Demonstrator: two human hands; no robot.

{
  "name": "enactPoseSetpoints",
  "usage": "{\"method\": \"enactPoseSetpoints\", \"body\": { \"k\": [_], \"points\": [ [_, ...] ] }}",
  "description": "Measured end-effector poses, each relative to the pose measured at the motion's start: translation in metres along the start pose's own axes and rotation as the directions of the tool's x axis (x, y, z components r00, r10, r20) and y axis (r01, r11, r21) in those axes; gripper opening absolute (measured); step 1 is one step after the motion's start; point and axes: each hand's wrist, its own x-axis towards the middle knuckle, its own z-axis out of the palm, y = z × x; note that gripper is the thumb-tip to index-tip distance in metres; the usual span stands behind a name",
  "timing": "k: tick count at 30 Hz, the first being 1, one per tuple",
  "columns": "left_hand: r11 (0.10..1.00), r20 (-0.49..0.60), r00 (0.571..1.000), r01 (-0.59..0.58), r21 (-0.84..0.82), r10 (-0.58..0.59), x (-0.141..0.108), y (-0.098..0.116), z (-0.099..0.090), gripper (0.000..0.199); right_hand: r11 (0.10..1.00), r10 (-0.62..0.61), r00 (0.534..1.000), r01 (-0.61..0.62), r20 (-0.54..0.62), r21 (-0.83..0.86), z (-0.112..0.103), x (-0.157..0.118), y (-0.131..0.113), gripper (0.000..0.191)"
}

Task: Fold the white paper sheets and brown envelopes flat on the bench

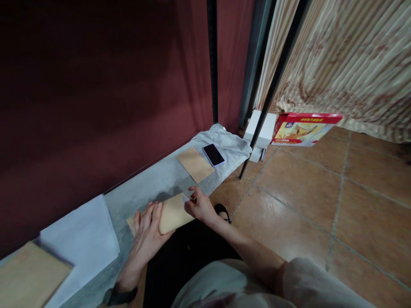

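A brown paper envelope (175, 213) lies at the front edge of the cloth-covered bench, near my lap. My left hand (146, 229) grips its left end, fingers on top and thumb along the near edge. At the right end, my right hand (201, 205) has its fingers bent around the envelope's opening, where a bit of white paper (185, 199) shows. The right fingertips are partly hidden, and the index finger sticks out. More brown paper juts out beyond my left fingers. Farther along the bench lies another flat brown envelope (195, 165), with a phone (213, 155) beside it.
To the left are a stack of white paper (85, 229) and a brown envelope pile (32, 276). Dark metal posts (212, 64) rise at the bench's far end. White boxes (261, 130) and a red box (305, 128) are on the tiled floor near a curtain (349, 64).
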Motion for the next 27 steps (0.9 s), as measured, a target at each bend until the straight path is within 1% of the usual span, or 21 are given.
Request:
{"method": "enactPoseSetpoints", "body": {
  "k": [4,6,7,8,9,10,11,12,13,14,15,16,17,18,19,21,23,25,27],
  "points": [
    [0.999,0.041,0.999,0.035,-0.033,-0.033,0.001,-0.002,0.000,0.091,1.000,0.007,0.999,-0.009,0.048,0.027,0.002,0.004,0.005,0.015],
    [0.994,0.025,0.996,0.092,-0.066,-0.090,-0.003,0.001,0.001,0.093,0.997,0.042,0.998,-0.044,0.045,0.065,0.005,0.007,0.009,0.012],
    [0.985,-0.009,0.990,0.142,-0.095,-0.144,-0.007,0.004,0.002,0.096,0.993,0.065,0.997,-0.068,0.031,0.098,0.007,0.009,0.011,0.012],
    [0.967,-0.056,0.973,0.213,-0.140,-0.223,-0.012,0.009,0.004,0.099,0.987,0.086,0.996,-0.087,0.012,0.135,0.009,0.011,0.014,0.012],
    [0.930,-0.107,0.937,0.307,-0.204,-0.333,-0.018,0.014,0.006,0.101,0.980,0.102,0.995,-0.099,-0.009,0.174,0.011,0.014,0.016,0.011],
    [0.862,-0.149,0.870,0.414,-0.293,-0.469,-0.024,0.021,0.009,0.103,0.971,0.118,0.993,-0.109,-0.030,0.215,0.014,0.016,0.019,0.010],
    [0.752,-0.166,0.768,0.518,-0.407,-0.619,-0.029,0.028,0.012,0.101,0.959,0.137,0.989,-0.120,-0.049,0.258,0.017,0.018,0.021,0.008],
    [0.596,-0.132,0.638,0.597,-0.537,-0.758,-0.033,0.036,0.015,0.095,0.942,0.162,0.985,-0.137,-0.059,0.307,0.020,0.019,0.023,0.008],
    [0.396,-0.030,0.510,0.629,-0.668,-0.860,-0.036,0.045,0.018,0.086,0.920,0.192,0.980,-0.158,-0.060,0.360,0.024,0.020,0.025,0.008],
    [0.168,0.145,0.420,0.622,-0.765,-0.896,-0.036,0.053,0.020,0.074,0.893,0.219,0.974,-0.177,-0.055,0.413,0.028,0.020,0.026,0.009],
    [-0.063,0.358,0.393,0.594,-0.802,-0.847,-0.034,0.061,0.023,0.062,0.867,0.238,0.970,-0.189,-0.049,0.461,0.032,0.020,0.026,0.011],
    [-0.272,0.551,0.398,0.570,-0.775,-0.733,-0.030,0.068,0.025,0.052,0.844,0.249,0.967,-0.191,-0.051,0.501,0.036,0.019,0.026,0.012],
    [-0.421,0.669,0.395,0.550,-0.721,-0.629,-0.023,0.074,0.026,0.043,0.827,0.254,0.965,-0.186,-0.057,0.530,0.039,0.017,0.026,0.013],
    [-0.507,0.719,0.395,0.519,-0.689,-0.572,-0.016,0.079,0.027,0.035,0.818,0.257,0.964,-0.180,-0.067,0.547,0.043,0.015,0.026,0.014],
    [-0.546,0.728,0.391,0.484,-0.684,-0.563,-0.007,0.083,0.027,0.028,0.814,0.261,0.962,-0.178,-0.074,0.552,0.045,0.012,0.026,0.015],
    [-0.573,0.713,0.385,0.425,-0.700,-0.586,0.008,0.087,0.027,0.022,0.816,0.275,0.959,-0.197,-0.066,0.543,0.048,0.008,0.025,0.018],
    [-0.573,0.698,0.381,0.400,-0.715,-0.606,0.019,0.086,0.026,0.021,0.818,0.273,0.961,-0.212,-0.036,0.535,0.048,0.005,0.026,0.019],
    [-0.552,0.690,0.385,0.417,-0.722,-0.613,0.025,0.082,0.025,0.023,0.815,0.245,0.969,-0.196,-0.017,0.545,0.046,0.006,0.027,0.021],
    [-0.498,0.668,0.399,0.454,-0.739,-0.628,0.026,0.074,0.025,0.026,0.808,0.229,0.973,-0.193,0.005,0.556,0.045,0.008,0.028,0.023]
  ]
}}
